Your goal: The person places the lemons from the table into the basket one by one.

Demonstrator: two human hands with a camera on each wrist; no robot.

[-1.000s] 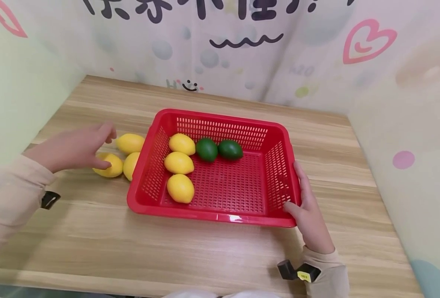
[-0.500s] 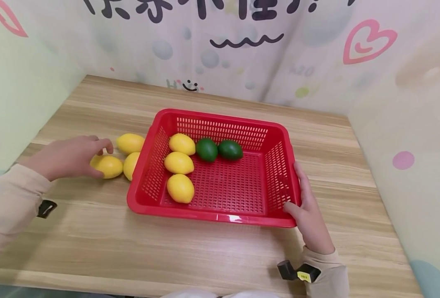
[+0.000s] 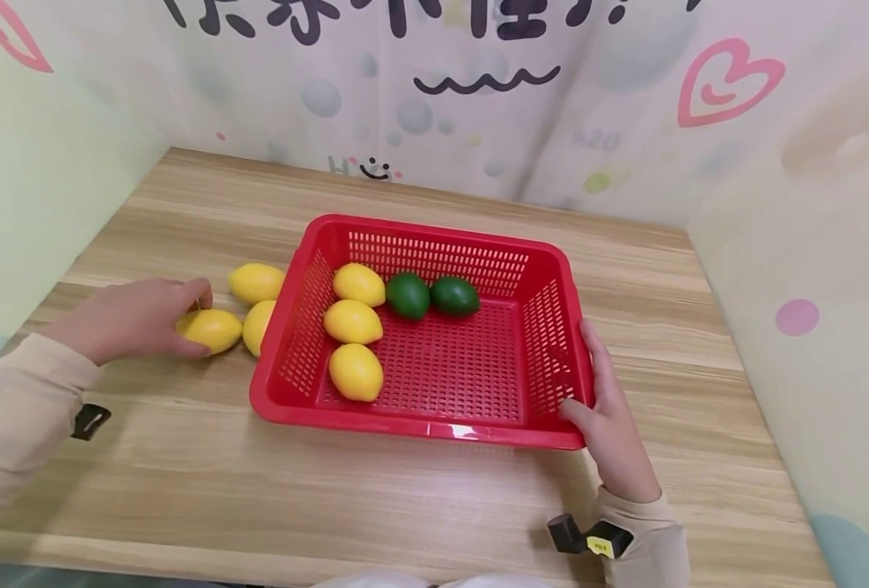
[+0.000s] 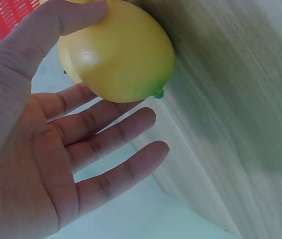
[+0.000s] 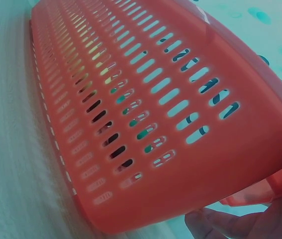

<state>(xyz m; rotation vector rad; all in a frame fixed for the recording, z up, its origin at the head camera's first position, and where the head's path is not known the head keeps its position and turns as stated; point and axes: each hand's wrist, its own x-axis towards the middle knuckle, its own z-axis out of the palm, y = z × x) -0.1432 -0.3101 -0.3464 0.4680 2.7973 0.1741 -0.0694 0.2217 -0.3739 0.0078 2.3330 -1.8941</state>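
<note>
My left hand (image 3: 136, 317) pinches a yellow lemon (image 3: 216, 329) on the table, left of a red plastic basket (image 3: 390, 423). In the left wrist view the thumb lies across the lemon (image 4: 123, 55), and some fingers touch its other side; the green stem end points away from the palm. Two more lemons, a far one (image 3: 255, 282) and a nearer one (image 3: 256, 327), lie between it and the basket. My right hand (image 3: 614, 433) grips the basket's rim at its near right corner. The right wrist view shows the slotted basket wall (image 5: 145, 119) with fingertips below its rim.
Inside the basket, three lemons (image 3: 354, 322) line the left side. Two dark green fruits (image 3: 408, 296) sit along its back. The wooden table (image 3: 405, 506) meets a printed curtain (image 3: 449, 122) behind and pale walls at both sides.
The left hand has come down over the leftmost lemon, its thumb and fingers closing in on it, and the lemon has shifted slightly. The right hand and basket have stayed put.
</note>
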